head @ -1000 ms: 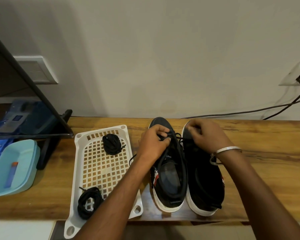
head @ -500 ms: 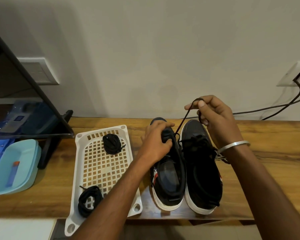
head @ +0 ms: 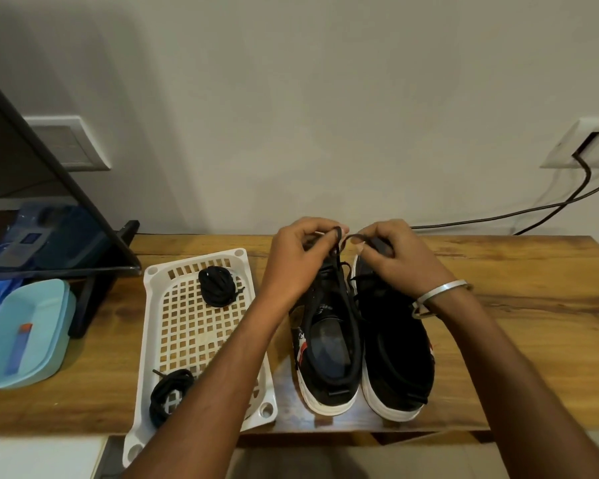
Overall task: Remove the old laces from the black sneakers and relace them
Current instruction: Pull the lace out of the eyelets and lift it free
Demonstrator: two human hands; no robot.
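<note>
The two black sneakers (head: 362,344) stood side by side on the table (head: 516,305), laces partly loosened near the toes; unlacing looked barely begun, relacing untouched. The left hand (head: 296,261) and right hand (head: 393,259) each pinched a strand of the lace (head: 338,248) above them.

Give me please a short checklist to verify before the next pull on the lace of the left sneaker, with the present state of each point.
1. Left hand pinches the lace: ok.
2. Right hand holds the same lace: cannot tell, its fingers hide it.
3. Both sneakers stand flat on the table, left sneaker beside right sneaker: ok.
4. Lace free of all eyelets: not ok, it runs down into the left sneaker.
5. Two coiled laces lie in the white tray: ok.
</note>
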